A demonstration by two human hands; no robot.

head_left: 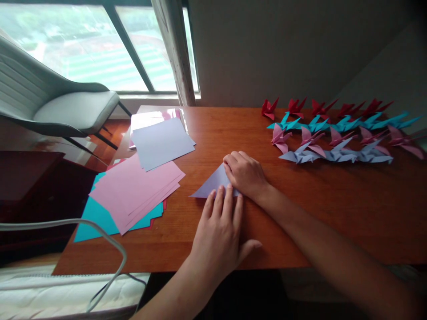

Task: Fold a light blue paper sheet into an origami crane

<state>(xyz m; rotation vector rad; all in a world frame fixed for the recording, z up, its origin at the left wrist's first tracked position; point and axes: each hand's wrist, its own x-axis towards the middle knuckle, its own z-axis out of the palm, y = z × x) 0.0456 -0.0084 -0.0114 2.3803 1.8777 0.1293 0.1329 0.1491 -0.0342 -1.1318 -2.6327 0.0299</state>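
A lilac sheet of origami paper [210, 181], folded into a triangle, lies flat on the wooden table in front of me. My left hand [218, 224] rests on its lower edge with the fingers stretched out and the thumb apart. At the triangle's top and right side, my right hand [246, 173] presses down with its fingers curled together. That hand covers the paper's right part, so how its edges meet there is hidden.
Left of the hands lie pink sheets [133, 191], turquoise sheets [96, 220] and lilac sheets [162, 142]. Rows of red [295, 107], turquoise [316, 123], pink [310, 138] and lilac paper cranes [342, 152] stand at the table's right. A pale cable [122, 253] loops at front left.
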